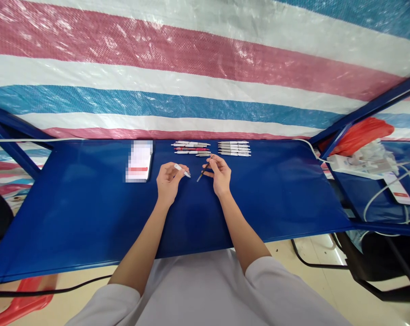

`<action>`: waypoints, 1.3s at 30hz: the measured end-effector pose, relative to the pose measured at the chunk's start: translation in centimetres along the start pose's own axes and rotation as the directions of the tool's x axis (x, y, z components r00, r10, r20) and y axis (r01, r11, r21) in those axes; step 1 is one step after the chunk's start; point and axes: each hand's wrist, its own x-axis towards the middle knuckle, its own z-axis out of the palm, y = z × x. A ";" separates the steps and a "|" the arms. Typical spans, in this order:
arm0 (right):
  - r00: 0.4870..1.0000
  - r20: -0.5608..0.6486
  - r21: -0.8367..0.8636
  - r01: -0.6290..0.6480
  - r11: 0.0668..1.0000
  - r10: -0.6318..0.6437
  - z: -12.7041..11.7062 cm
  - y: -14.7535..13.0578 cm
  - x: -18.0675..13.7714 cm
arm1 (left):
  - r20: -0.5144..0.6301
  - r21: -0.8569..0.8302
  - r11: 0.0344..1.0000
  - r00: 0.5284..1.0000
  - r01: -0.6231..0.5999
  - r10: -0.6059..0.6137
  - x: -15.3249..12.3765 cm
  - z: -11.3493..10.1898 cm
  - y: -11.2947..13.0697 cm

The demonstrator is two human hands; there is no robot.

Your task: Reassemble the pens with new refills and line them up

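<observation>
My left hand (168,182) is closed around a white pen barrel (182,170), which slants down toward the right. Between the thumb and fingers of my right hand (220,175) is a thin dark pen refill (202,172), its lower end pointing down and left. The barrel and the refill are apart, a short gap between them, above the blue table (198,213). Just beyond my hands lie two groups of pens: a left group (191,148) in white, grey and red, and a right group (234,148) of several white and grey pens in a neat stack of rows.
A phone (139,161) with a blurred screen lies left of my hands. Striped plastic sheeting (191,72) hangs behind the table. At right are a power strip (350,166), white cables, a red plastic bag (361,135) and another phone (398,189). A black chair (371,267) stands lower right.
</observation>
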 end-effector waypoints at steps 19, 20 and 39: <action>0.935 0.074 -0.115 0.352 0.929 -0.345 0.3 0.3 -1.2 | -0.042 -0.090 0.994 0.997 0.058 -0.062 0.5 -0.4 -0.7; 0.911 0.102 -0.152 0.412 0.899 -0.400 0.2 0.3 -1.3 | -0.047 -0.110 0.991 0.996 0.071 -0.076 0.6 -0.3 -0.7; 0.835 0.185 -0.351 0.549 0.759 -0.518 -0.6 1.2 -1.4 | 0.012 -0.111 0.982 0.988 0.151 -0.151 0.7 -0.2 -1.2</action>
